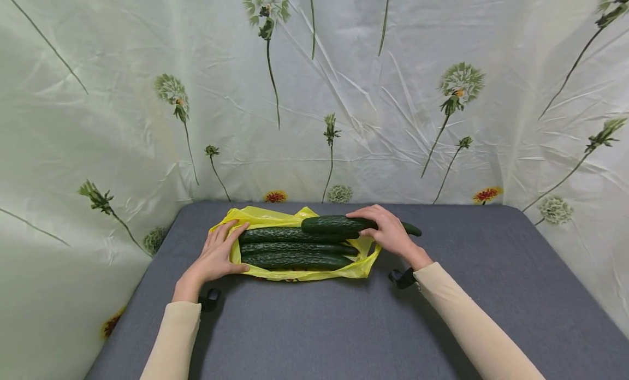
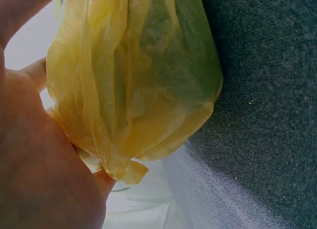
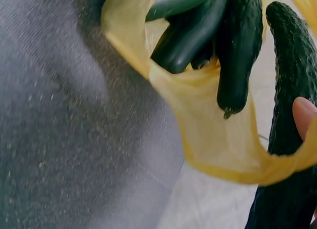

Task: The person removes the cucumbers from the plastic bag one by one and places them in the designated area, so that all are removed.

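Because the thin yellow plastic bag, gripped by the left hand, lies below and left of the right hand grasping a long dark-green cucumber, the bag's rim, crossing the cucumber beside the right thumb, could snag and tear.

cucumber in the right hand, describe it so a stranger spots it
On the grey table lies an open yellow bag of cucumbers. Over its right end, the right hand grips one cucumber. Unlike its neighbours, it sits higher and sticks out past the bag.
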A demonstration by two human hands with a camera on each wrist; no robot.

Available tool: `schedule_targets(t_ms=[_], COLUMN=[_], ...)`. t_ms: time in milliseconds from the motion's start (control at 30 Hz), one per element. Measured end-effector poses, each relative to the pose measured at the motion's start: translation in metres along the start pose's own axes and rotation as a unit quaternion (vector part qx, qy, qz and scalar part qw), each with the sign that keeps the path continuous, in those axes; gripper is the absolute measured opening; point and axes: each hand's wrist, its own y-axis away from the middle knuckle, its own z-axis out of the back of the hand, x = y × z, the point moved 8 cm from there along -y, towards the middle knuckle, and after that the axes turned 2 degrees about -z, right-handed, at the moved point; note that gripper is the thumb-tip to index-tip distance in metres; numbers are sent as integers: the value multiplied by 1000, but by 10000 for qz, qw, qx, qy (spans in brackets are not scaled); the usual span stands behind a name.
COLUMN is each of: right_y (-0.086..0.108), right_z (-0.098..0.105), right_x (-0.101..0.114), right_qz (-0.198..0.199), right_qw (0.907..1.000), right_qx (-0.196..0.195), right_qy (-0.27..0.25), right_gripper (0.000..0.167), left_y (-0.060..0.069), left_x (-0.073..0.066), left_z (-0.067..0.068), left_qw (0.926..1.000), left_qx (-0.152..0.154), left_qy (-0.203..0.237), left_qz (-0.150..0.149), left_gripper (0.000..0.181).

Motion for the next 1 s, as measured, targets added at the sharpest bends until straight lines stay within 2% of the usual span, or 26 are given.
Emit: schedule_targets(t_ms=[1000], right_y=[19], right_z=[33], right_x=[-47], right_qz=[-593], right_qw=[9981], right_qx=[87], right_qy=[105], right_gripper=[48], left_y=[1], left_x=[-4], left_z=[2], left_qw=[10000], left_qx=[19], left_qy=[-20], left_qz=[33], left_gripper=[95])
